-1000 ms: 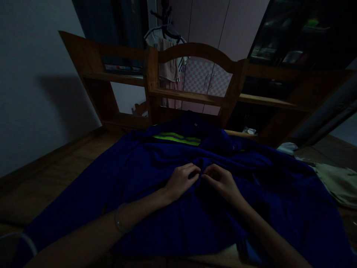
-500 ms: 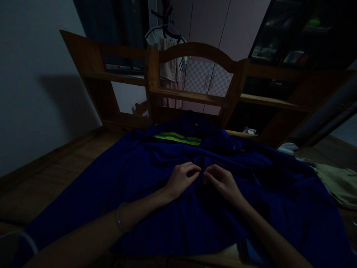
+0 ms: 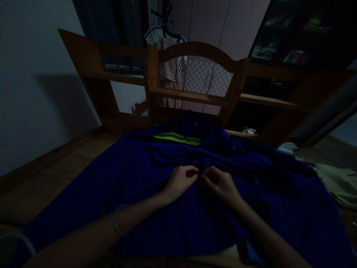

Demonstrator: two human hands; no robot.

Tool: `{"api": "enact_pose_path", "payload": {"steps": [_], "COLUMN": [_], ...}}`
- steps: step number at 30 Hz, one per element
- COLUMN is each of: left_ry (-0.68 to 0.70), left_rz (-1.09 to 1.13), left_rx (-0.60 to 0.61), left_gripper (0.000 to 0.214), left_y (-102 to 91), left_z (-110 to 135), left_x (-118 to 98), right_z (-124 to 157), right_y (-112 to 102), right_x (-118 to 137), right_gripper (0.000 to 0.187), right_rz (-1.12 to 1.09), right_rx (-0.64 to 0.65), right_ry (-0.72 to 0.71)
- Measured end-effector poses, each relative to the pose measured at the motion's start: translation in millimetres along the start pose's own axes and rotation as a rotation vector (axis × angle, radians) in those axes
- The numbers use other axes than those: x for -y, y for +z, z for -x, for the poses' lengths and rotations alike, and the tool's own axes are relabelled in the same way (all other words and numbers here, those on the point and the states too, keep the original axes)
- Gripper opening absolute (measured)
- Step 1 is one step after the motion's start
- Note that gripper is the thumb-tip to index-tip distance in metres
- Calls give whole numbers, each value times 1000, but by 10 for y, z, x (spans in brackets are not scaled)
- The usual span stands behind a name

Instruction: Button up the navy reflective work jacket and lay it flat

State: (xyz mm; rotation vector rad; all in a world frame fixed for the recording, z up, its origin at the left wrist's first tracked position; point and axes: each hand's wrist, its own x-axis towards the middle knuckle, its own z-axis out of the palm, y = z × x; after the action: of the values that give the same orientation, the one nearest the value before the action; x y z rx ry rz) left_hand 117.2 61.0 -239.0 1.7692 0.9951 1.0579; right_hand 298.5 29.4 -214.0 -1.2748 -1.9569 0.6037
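A dark blue jacket [image 3: 156, 160] lies spread out, its collar at the far side and a yellow-green reflective band [image 3: 177, 138] across the chest. Near its middle, my left hand [image 3: 181, 180] pinches the cloth along the front with thumb and fingertips. Close on the right, my right hand [image 3: 221, 182] is also closed in a pinch at the same front edge. The fingertips of both hands nearly meet over a raised fold. Dim light hides whether a button or other small fastener sits between them.
A wooden shelf unit [image 3: 195, 97] with an arched top stands behind the jacket. Clothes [image 3: 169, 56] hang on a rack beyond it. A pale cloth [image 3: 338, 182] lies at the right, near a white bundle [image 3: 288, 148]. A wall [image 3: 41, 96] rises at the left.
Both hands stay at the jacket front with only slight shifts. The right fingers have curled in a little more, and the left hand has dropped slightly toward me.
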Motion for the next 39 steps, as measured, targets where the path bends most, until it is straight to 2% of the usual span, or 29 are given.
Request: {"api": "enact_pose_path", "payload": {"steps": [4,8,11,18,26,39], "left_ry": [-97,-209,-240,-151,-87,-120], "left_rz": [171,319,364,277,147,195], "left_rx": [61,63,61,25,11,13], "left_gripper": [23,32,34,31,24,15], "left_y": [1,19,43,50,30,53], "left_z": [-42,-55,-51,-55,-43,-40], "left_x": [37,10,22,106,68,52], "right_z": [0,-5,-7,-7,-5,-11], "right_y": [7,5,-2,9,24,47], "right_x": [-11,-19,-14,-8,-20,-11], "right_gripper": [6,7,7,7,5,4], "right_rz": [42,31,50,51,66,80], "right_rx": [15,19,17,20,32,21], "right_ry": [-3,-10,-14,-27,-23,-41]}}
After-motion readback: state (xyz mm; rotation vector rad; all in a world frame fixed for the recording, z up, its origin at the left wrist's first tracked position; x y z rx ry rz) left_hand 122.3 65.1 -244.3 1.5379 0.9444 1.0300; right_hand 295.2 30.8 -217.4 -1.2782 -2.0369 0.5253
